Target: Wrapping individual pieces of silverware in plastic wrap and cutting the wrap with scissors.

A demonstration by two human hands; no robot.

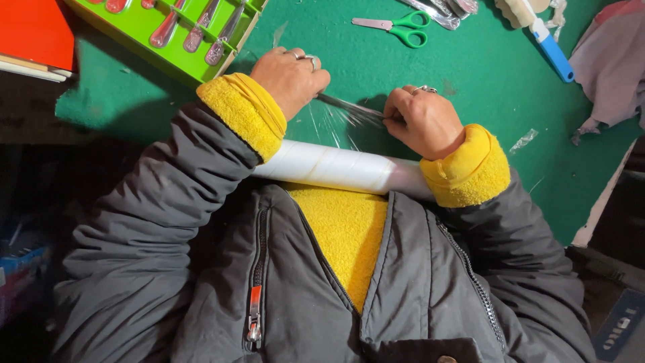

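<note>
- Left hand [290, 79] and right hand [423, 121] are each gripping closed on a twisted strand of clear film [353, 109].
- The film roll [339, 168] is lying at the desk's [484, 87] near edge, seemingly against the jacket.
- Green scissors [396, 27] are lying toward the far edge.

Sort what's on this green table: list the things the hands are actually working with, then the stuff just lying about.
In use: left hand, right hand, stretched clear film, film roll.

Lying about: green scissors, green cutlery tray, blue-handled tool, cloth, orange book.
</note>
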